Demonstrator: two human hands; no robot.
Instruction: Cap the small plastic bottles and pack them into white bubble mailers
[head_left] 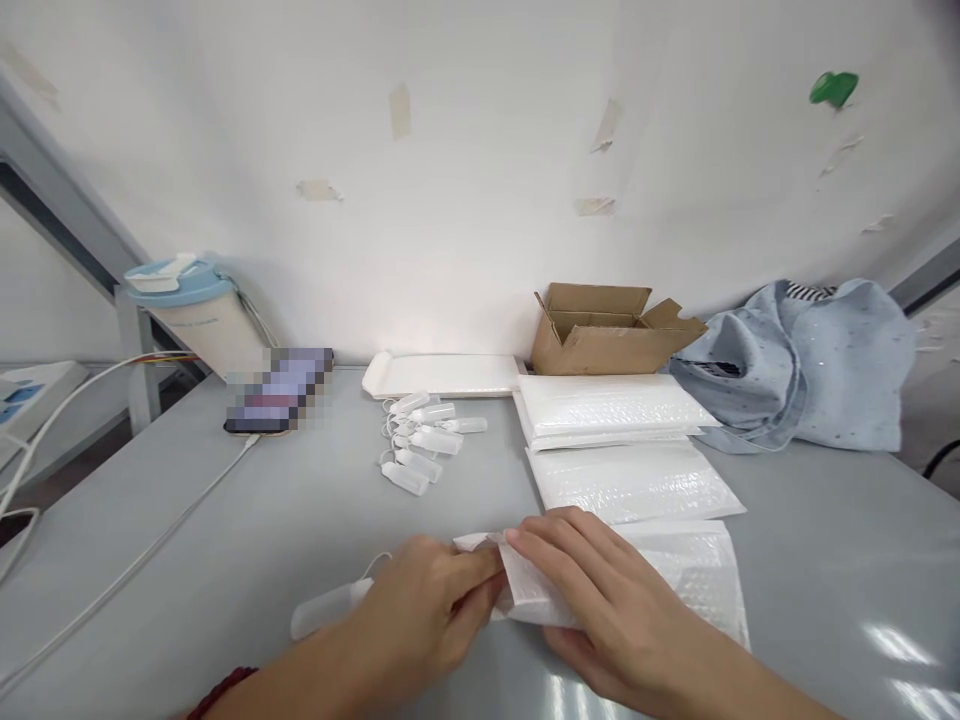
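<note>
My right hand is closed round a white bubble mailer, thumb below and fingers on top. At the mailer's open left end, my left hand has its fingers bent, with the index fingertip inside the mouth and the edge pinched. A translucent white squeeze bottle with a thin loop shows just left of my left hand. Its cap end is partly behind that hand, and I cannot tell whether the hand touches it. Under and beyond my right forearm lies another bubble mailer.
Several small bottles lie loose mid-table. Behind are a flat white mailer, stacked mailers and an open cardboard box. Blue cloth lies right; a tumbler, phone and white cable are left.
</note>
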